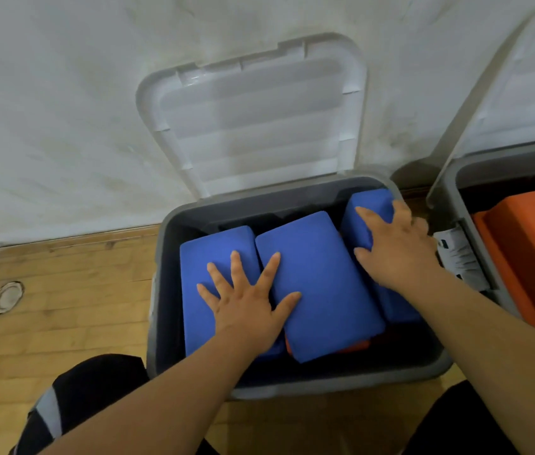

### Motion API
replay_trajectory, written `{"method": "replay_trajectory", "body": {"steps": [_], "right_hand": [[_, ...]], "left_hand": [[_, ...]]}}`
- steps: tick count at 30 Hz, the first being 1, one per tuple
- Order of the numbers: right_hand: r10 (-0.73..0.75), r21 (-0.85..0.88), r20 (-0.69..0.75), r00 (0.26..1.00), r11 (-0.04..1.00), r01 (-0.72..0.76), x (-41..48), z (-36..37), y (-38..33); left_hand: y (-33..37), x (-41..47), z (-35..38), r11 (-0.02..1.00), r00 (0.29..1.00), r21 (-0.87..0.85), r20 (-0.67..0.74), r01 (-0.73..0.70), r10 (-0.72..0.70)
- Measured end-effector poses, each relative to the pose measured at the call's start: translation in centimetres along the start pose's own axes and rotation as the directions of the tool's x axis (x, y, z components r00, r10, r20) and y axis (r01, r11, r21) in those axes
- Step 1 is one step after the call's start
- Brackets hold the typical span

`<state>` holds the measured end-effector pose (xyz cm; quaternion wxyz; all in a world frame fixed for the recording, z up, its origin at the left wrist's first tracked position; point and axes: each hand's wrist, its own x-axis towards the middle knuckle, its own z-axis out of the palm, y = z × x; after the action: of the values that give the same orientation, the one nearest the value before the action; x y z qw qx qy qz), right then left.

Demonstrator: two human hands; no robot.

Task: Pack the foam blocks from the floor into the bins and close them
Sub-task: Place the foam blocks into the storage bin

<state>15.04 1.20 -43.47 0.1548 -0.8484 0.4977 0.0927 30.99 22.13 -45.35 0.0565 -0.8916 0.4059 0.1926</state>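
Left grip [246, 300], fingers spread flat and holding nothing, presses the left block [200, 244] and middle block [322, 290]. Right grip [394, 247] lies spread over the right block [374, 200], clasping nothing. All three blue blocks sit in the grey bin [325, 387], lid [259, 126] up. The tilted middle block may spring up once released and stop the lid shutting.

Light: soft, even, moderately bright.
Shadows: dark inside bin [292, 387].
Glare: faint sheen on lid [259, 119].
Focus: slightly soft overall.
Edges: wide-angle bowing of floor [62, 323] line.
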Motion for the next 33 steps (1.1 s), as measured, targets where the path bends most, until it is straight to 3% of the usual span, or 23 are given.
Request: {"method": "replay_trajectory", "body": {"steps": [4,9,13,17,20,22,24,25,26,27,28,30,31,33], "right_hand": [[-0.007,0.068,0.057,0.998,0.998,0.003,0.5,-0.1,0.7],[-0.16,0.126,-0.292,0.943,0.971,0.204,0.1,-4.0,-0.1],[-0.329,0.131,-0.374,0.867,0.907,0.401,-1.1,-5.6,-0.5],[-0.391,0.085,-0.541,0.744,0.855,0.511,-1.8,-6.5,-0.7],[-0.341,0.137,-0.707,0.619,0.793,0.594,-2.4,-7.5,-0.6],[-0.207,0.317,-0.747,0.632,0.725,0.611,-3.0,-8.1,-0.8],[-0.027,0.647,-0.641,0.767,0.518,0.559,-3.0,-8.1,-1.7],[0.022,0.785,-0.534,0.845,0.385,0.486,-2.9,-7.9,-2.3],[0.012,0.861,-0.431,0.902,0.304,0.407,-2.7,-7.2,-2.9],[-0.062,0.883,-0.342,0.938,0.319,0.343,-2.5,-6.3,-3.3],[-0.176,0.849,-0.243,0.954,0.437,0.297,-2.3,-5.1,-3.6],[-0.33,0.628,0.018,0.944,0.738,0.246,-1.8,-2.4,-3.4],[-0.322,0.533,0.126,0.938,0.819,0.21,-1.5,-1.5,-3.2],[-0.285,0.491,0.255,0.924,0.861,0.13,-1.0,-0.1,-2.4]], "left_hand": [[-0.1,0.2,0.2,1.0,1.0,0.019,-0.02,0.013,-0.012],[-0.2,0.2,0.2,1.0,1.0,0.026,-0.016,0.015,-0.015],[-0.1,0.2,0.0,0.999,1.0,0.023,-0.009,0.024,-0.024],[0.2,0.3,-1.0,0.999,0.998,-0.007,0.049,0.041,-0.041],[0.6,0.3,-3.0,0.99,0.988,-0.117,0.143,0.083,-0.066],[0.7,0.5,-5.5,0.906,0.994,-0.409,0.07,0.104,-0.082],[1.0,0.5,-9.0,0.66,0.97,-0.751,-0.154,0.009,-0.189],[1.0,0.3,-10.9,0.566,0.933,-0.82,-0.263,-0.083,-0.245],[0.9,0.4,-12.5,0.54,0.907,-0.83,-0.325,-0.138,-0.267],[0.7,0.3,-13.7,0.556,0.907,-0.813,-0.35,-0.17,-0.235],[0.3,0.5,-14.1,0.605,0.92,-0.773,-0.356,-0.191,-0.164],[0.1,0.3,-12.9,0.782,0.972,-0.611,-0.235,-0.128,-0.024],[0.2,-0.1,-11.4,0.871,0.992,-0.486,-0.126,-0.069,0.009],[0.7,-0.9,-8.1,0.967,1.0,-0.253,0.0,-0.019,0.019]]}}
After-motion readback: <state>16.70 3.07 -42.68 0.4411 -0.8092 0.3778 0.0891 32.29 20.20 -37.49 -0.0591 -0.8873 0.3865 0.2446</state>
